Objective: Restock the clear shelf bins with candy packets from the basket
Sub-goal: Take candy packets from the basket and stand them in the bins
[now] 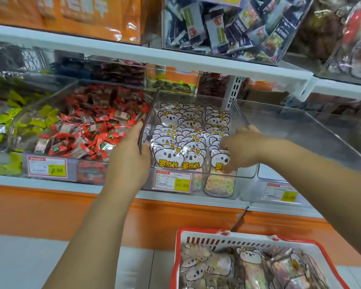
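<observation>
The step in hand is judged to be the seating of koala packets (171, 157) in the middle bin (246, 174), with most of the bin already filled in three upright rows.

The left hand (131, 161) is laid against the bin's left wall, palm inward. Its fingers are held loosely apart and nothing is seen gripped; the wall appears to be steadied. The right hand (240, 149) is curled over the front packet of the right-hand row. Its fingers are closed narrowly onto that packet's top edge, so the packet is taken to be held or pressed into place; which of the two cannot be told.

The front packets stand just behind the bin's front wall, above the price tag (173, 181). Both hands are touching the bin or its contents. More packets of the same kind lie flat in the basket (176, 268), low and to the right, well apart from both hands.

The next move is judged to call for the following:
- the right-hand packet is released once it stands upright and level with its neighbours;
- one hand is brought down to the basket for another packet;
- room is found for it, as the rows already look tightly packed.

The bin to the right (300, 130) appears empty.
</observation>
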The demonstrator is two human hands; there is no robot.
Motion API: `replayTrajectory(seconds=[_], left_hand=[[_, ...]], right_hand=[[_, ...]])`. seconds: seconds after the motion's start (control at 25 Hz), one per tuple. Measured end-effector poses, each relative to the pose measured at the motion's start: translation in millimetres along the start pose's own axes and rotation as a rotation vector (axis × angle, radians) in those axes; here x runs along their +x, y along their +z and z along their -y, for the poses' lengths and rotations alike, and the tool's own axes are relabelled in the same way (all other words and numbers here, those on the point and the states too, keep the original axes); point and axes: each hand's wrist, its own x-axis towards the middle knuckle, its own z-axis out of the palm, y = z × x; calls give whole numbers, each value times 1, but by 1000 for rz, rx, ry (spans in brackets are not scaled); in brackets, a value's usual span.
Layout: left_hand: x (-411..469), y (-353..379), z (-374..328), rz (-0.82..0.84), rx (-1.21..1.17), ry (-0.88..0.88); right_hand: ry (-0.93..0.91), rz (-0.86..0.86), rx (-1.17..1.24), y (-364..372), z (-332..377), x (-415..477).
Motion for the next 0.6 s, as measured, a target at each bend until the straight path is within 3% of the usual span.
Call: replayTrajectory(seconds=[0.08,0.36,0.48,0.6], left_hand=[[2,0,3,-1,-4,-7],[3,1,12,3,-44,18],[-1,1,12,8,-67,42],[-20,1,-3,-75,-70,102]], right_hand=[[23,-63,83,-3,-4,0],[38,-262,14,14,0,4],[0,-320,157,15,-5,-12],[-29,-533,477,24,-8,-49]])
